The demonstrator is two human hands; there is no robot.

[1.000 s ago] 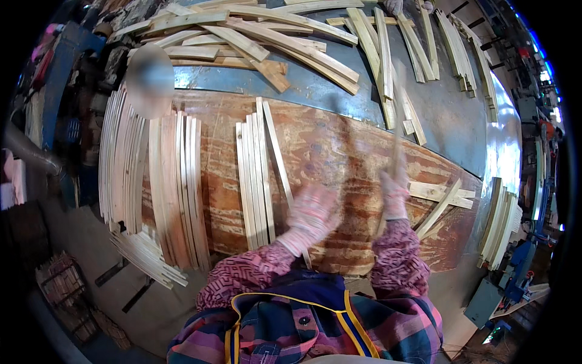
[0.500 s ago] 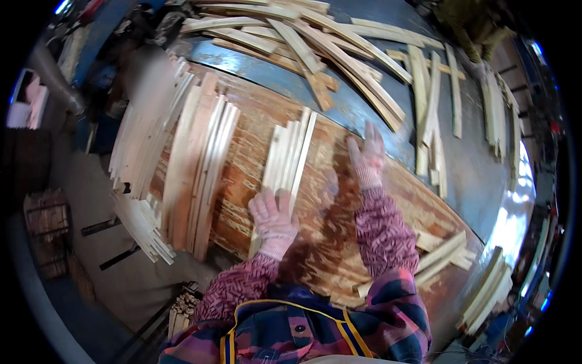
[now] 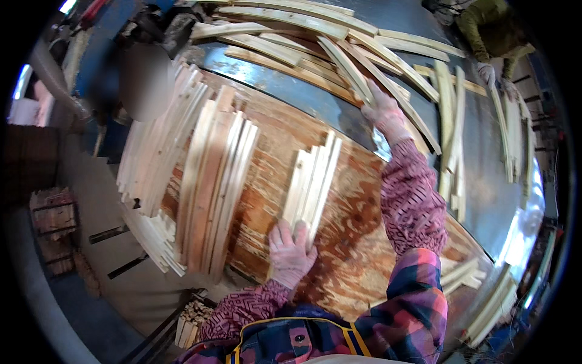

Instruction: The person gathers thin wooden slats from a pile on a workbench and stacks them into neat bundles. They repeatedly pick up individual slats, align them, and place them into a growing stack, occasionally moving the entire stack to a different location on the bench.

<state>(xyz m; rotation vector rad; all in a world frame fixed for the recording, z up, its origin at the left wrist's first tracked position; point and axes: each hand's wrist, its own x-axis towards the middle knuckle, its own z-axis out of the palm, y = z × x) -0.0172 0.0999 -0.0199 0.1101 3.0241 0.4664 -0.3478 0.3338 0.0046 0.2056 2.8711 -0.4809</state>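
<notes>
My gloved left hand [image 3: 292,255] lies with its fingers spread over the near end of a small row of pale wooden strips [image 3: 312,179], side by side on a worn plywood board. Farther off to the right, my gloved right hand [image 3: 388,114] reaches past the board's edge to a loose pile. Its fingers are round the near end of a wooden strip [image 3: 344,68], thumb on the left side. The underside of that grip is hidden. Both forearms wear patterned sleeve covers.
More strips [image 3: 218,188] lie in rows on the plywood board [image 3: 357,242] at left. Crossed strips [image 3: 303,57] cover the blue metal table [image 3: 230,64]. At the far right, another person's gloved hands [image 3: 487,74] touch strips. Short strips [image 3: 461,276] lie at the near right.
My right hand has moved up and away from over the board to the loose pile and closed on a strip. My left hand stays on the small row. The whole view has shifted slightly.
</notes>
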